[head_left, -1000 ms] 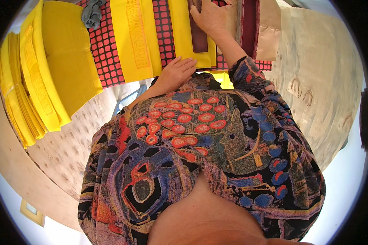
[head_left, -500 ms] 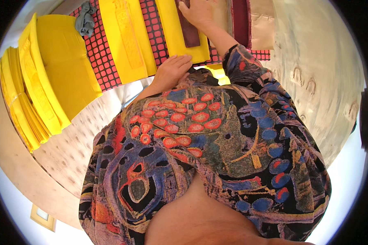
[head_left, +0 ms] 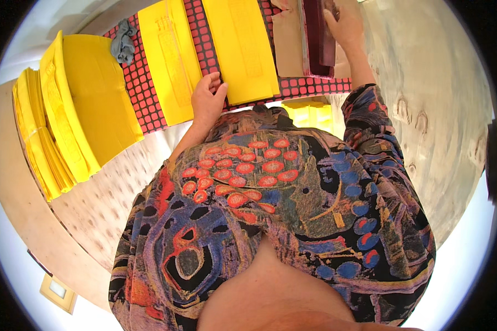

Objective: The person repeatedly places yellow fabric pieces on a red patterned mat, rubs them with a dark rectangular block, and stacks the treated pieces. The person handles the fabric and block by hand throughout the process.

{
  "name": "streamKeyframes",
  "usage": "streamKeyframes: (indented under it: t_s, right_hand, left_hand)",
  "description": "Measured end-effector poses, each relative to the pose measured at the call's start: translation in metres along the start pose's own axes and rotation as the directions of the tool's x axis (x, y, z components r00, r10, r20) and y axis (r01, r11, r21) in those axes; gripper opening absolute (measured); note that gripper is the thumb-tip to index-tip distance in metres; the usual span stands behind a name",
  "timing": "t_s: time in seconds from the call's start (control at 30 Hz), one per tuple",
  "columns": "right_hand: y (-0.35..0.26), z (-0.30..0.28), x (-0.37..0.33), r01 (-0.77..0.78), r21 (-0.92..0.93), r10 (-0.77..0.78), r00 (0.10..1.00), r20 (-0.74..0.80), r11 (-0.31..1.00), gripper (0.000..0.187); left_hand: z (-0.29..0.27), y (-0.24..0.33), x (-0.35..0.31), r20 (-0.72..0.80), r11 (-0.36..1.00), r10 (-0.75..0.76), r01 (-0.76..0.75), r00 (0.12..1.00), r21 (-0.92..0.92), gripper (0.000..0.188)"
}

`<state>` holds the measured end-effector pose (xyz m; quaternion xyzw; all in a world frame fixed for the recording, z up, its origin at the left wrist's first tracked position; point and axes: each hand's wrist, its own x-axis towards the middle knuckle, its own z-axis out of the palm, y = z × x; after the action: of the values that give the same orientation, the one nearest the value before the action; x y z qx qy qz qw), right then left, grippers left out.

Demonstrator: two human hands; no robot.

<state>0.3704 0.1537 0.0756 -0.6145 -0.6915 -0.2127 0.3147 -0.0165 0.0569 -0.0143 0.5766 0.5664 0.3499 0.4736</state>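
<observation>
My right hand (head_left: 345, 27) grips a dark maroon block (head_left: 327, 47), its fingers partly cut off by the top edge of the view. The block is in or just over a narrow dark red tray (head_left: 309, 36) stained at its edges. My left hand (head_left: 209, 102) is at the lower left corner of a stack of yellow paper (head_left: 243, 52), thumb apart from lightly bent fingers, holding nothing. A faint orange-toned print shows on the stack's top sheet. Left of it lies another yellow paper stack (head_left: 168, 66) with a similar print and a band along it.
A red-and-black patterned cloth (head_left: 143, 91) covers the work surface. A grey crumpled rag (head_left: 123, 41) lies at the far left, beside more yellow paper bundles (head_left: 66, 110). Brown cardboard (head_left: 288, 44) sits under the tray. More yellow paper (head_left: 309, 116) shows below the near edge.
My right hand has carried the maroon block off the middle yellow stack, rightward to the dark red tray. My left hand has shifted left, from the stack's near edge to its corner.
</observation>
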Motion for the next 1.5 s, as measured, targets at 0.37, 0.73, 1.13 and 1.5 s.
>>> streamKeyframes:
  t_s: [0.37, 0.73, 1.13, 1.5]
  right_hand:
    - [-0.004, 0.024, -0.024, -0.275, -0.239, 0.335, 0.905, 0.261, 0.931, 0.049]
    - [-0.145, 0.022, -0.075, -0.611, 0.276, 0.349, 0.704, 0.618, 0.742, 0.032]
    - [-0.148, 0.023, -0.082, -0.587, 0.219, 0.359, 0.705, 0.611, 0.78, 0.032]
    - [-0.131, 0.016, -0.076, -0.976, 0.208, 0.166, 0.195, 0.967, -0.07, 0.028]
  left_hand:
    - [-0.003, -0.004, 0.007, 0.018, 0.991, -0.12, 0.119, 0.993, 0.061, 0.026]
    - [-0.001, 0.008, 0.01, -0.022, 0.991, -0.119, 0.12, 0.993, 0.061, 0.023]
    - [0.001, 0.014, 0.007, 0.004, 0.993, -0.112, 0.112, 0.994, 0.042, 0.029]
    - [-0.006, 0.012, 0.008, 0.091, 0.937, -0.256, 0.271, 0.962, -0.221, 0.03]
